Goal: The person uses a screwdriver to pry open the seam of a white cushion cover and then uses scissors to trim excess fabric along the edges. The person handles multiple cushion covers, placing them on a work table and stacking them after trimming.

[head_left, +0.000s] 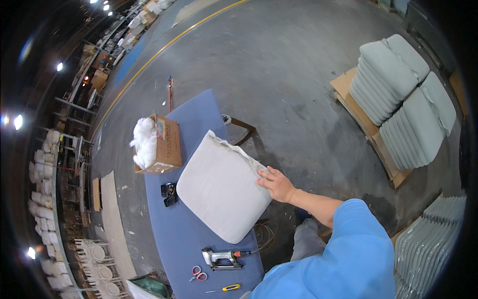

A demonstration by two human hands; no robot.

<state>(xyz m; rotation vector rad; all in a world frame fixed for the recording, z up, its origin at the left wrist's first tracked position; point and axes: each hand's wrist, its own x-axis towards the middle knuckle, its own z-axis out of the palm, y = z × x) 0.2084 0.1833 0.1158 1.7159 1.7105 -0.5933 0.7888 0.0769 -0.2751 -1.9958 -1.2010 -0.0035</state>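
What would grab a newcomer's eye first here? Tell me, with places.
First, the big pale cushion in the middle, on the blue table, with the right hand touching its edge. Then the cardboard box of fluffy white stuffing by the table's left edge, and two stacks of pale cushions at upper right.

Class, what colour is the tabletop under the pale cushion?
The tabletop is muted blue, seen best in the head view.
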